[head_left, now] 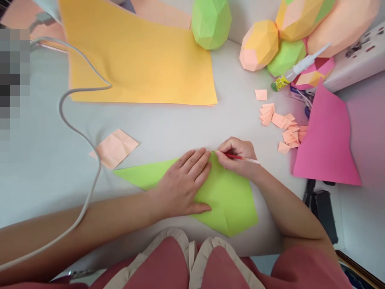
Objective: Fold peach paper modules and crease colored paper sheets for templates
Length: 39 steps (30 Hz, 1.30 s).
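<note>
A light green sheet of paper [234, 192] with slanted edges lies on the table in front of me. My left hand [186, 182] rests flat on it, fingers stretched out and thumb apart. At the sheet's far edge, my right hand [237, 154] pinches a thin red pen [233, 156] with a pale rear end. The pen's tip is mostly hidden by the fingers, near a small dark mark on the green paper. Left of the green sheet lies a creased peach paper piece [117, 148].
Large yellow sheets [141, 64] lie at the back. Small peach paper pieces [290, 136] are scattered at right, near a pink sheet [329, 140]. Faceted paper shapes [212, 24] and a glue tube [296, 72] stand behind. A white cable [98, 164] crosses the left side and my left forearm.
</note>
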Each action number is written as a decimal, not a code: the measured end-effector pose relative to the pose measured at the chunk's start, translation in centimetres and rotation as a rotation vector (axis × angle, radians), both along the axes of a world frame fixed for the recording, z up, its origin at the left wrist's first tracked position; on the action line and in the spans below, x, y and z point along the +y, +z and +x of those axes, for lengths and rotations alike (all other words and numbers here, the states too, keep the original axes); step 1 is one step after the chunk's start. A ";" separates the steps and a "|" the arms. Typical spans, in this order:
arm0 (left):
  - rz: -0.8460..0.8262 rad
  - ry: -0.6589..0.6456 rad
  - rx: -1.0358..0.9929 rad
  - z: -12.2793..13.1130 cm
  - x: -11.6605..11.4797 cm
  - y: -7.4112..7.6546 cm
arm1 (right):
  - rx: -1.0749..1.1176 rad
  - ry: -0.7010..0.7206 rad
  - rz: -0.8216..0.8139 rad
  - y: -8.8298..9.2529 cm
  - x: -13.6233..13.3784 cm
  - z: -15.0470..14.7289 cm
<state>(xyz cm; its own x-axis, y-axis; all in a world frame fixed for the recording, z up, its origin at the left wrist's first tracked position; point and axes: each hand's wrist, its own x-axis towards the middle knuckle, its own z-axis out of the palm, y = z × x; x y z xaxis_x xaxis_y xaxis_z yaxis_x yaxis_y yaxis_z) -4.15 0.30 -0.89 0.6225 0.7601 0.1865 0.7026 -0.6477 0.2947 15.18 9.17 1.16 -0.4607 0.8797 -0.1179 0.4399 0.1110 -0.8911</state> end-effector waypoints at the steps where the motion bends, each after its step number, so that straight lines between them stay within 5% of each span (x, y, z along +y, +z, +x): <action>1: -0.008 0.000 -0.003 0.0 0.0 0.0 | -0.008 0.002 0.004 0.0 0.0 -0.1; 39: -0.004 0.002 0.011 0.0 0.1 0.5 | -0.003 0.029 0.044 -0.1 0.1 -0.2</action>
<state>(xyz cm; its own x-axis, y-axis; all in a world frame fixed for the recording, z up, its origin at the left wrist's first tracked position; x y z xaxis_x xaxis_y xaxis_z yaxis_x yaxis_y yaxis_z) -4.16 0.44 -0.43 0.6231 0.7620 0.1764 0.7072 -0.6452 0.2892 14.96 9.30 1.10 -0.4859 0.8703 -0.0808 0.4382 0.1626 -0.8840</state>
